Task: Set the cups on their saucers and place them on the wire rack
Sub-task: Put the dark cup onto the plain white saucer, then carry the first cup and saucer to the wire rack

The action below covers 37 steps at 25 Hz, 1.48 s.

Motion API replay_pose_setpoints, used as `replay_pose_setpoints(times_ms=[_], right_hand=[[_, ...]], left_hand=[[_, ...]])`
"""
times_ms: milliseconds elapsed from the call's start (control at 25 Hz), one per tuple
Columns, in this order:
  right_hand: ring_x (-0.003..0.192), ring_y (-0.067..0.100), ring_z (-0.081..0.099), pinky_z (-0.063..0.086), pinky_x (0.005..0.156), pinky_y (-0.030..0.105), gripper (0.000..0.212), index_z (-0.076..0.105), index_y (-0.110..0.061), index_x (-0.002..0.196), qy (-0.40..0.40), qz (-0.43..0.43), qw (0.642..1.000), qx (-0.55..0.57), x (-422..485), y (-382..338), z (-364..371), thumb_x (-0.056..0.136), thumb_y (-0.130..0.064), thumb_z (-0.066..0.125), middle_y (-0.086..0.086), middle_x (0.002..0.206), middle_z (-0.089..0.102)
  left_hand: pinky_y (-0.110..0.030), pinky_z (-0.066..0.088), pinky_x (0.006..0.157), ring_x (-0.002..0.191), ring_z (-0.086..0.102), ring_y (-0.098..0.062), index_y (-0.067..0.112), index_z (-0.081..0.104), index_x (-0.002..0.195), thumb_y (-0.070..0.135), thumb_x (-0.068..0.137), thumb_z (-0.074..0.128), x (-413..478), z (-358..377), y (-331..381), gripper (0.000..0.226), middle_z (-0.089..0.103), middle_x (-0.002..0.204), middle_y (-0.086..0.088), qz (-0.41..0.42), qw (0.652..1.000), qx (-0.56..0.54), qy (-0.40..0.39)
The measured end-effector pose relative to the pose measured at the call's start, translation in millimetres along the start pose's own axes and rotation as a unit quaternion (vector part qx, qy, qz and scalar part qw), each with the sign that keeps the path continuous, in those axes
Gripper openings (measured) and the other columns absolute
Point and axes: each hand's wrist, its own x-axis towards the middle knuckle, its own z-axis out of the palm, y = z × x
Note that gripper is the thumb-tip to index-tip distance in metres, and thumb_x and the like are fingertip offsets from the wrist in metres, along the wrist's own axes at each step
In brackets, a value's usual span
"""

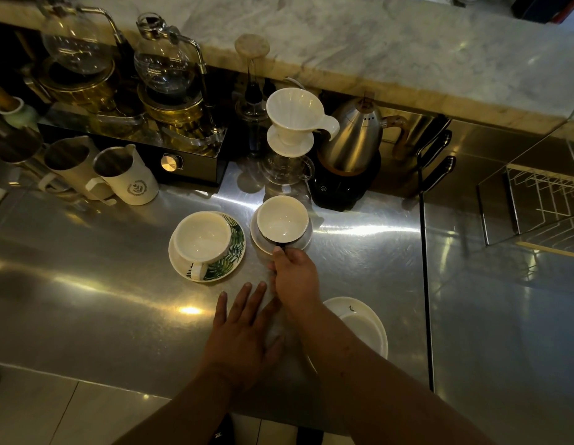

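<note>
A white cup with a dark outside (282,220) stands on a pale saucer (303,242) at the middle of the steel counter. My right hand (295,277) is closed on the cup's near side, apparently at its handle. To its left, a white cup (202,236) sits on a leaf-patterned saucer (236,248). My left hand (244,329) lies flat on the counter, fingers spread, holding nothing. Two stacked white saucers (366,319) lie to the right of my right forearm, partly hidden by it. The wire rack (542,203) is at the far right.
Behind the cups stand a white dripper on a glass server (290,130), a steel kettle on a black base (353,139), siphon brewers (163,75) and steel milk jugs (125,175). A marble ledge (375,43) overhangs the back. Two knives (436,162) hang at the right.
</note>
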Motion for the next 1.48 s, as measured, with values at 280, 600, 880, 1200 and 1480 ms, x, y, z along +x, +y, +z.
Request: replay_pose_setpoints(times_ms=[280, 600, 880, 1200, 1480], right_hand=[[0.086, 0.023, 0.073, 0.062, 0.081, 0.046, 0.013, 0.063, -0.037, 0.087, -0.017, 0.021, 0.999, 0.040, -31.2, -8.0, -23.8, 0.098, -0.033, 0.061, 0.002, 0.094, 0.075], [0.080, 0.006, 0.069, 0.058, 0.073, 0.034, 0.013, 0.070, -0.036, 0.097, 0.059, -0.098, 0.990, -0.083, -71.5, 13.6, -151.2, 0.099, -0.041, 0.059, -0.009, 0.086, 0.074], [0.079, 0.006, 0.068, 0.053, 0.066, 0.027, 0.009, 0.063, -0.037, 0.107, 0.050, -0.037, 0.979, -0.192, -75.8, 85.0, -231.3, 0.101, -0.033, 0.057, -0.010, 0.089, 0.071], [0.092, 0.013, 0.068, 0.056, 0.074, 0.030, 0.031, 0.059, -0.025, 0.130, -0.025, -0.042, 0.975, -0.217, -68.5, 119.2, -220.1, 0.101, -0.036, 0.055, 0.001, 0.114, 0.073], [0.088, 0.027, 0.073, 0.062, 0.079, 0.048, 0.024, 0.061, -0.027, 0.123, -0.040, -0.017, 0.983, -0.179, -61.7, 122.0, -221.3, 0.099, -0.030, 0.058, 0.007, 0.102, 0.075]], left_hand=[[-0.065, 0.009, 0.122, 0.158, 0.006, -0.028, 0.039, 0.009, 0.160, 0.073, 0.096, 0.033, -0.3, 1.2, 0.0, 0.077, 0.015, 0.171, -0.005, 0.012, 1.000, -0.003, 0.013], [-0.058, 0.005, 0.124, 0.156, 0.016, -0.029, 0.031, 0.043, 0.153, 0.065, 0.098, 0.033, -4.0, -8.3, 3.3, 0.066, 0.030, 0.166, -0.006, 0.019, 1.000, 0.010, -0.010], [-0.048, 0.039, 0.113, 0.131, 0.056, -0.031, 0.019, 0.073, 0.123, 0.053, 0.095, 0.040, -6.1, -27.4, 45.9, 0.055, 0.064, 0.141, -0.010, 0.001, 0.996, -0.058, 0.060], [-0.037, 0.048, 0.097, 0.117, 0.058, -0.020, 0.027, 0.057, 0.138, 0.057, 0.099, 0.044, 1.7, -33.8, 91.0, 0.051, 0.064, 0.131, -0.001, -0.081, 0.989, -0.126, 0.010], [-0.039, 0.054, 0.090, 0.110, 0.068, -0.021, 0.042, 0.041, 0.144, 0.058, 0.099, 0.047, 4.4, -30.4, 101.7, 0.048, 0.072, 0.124, 0.002, -0.128, 0.964, -0.227, -0.045]])
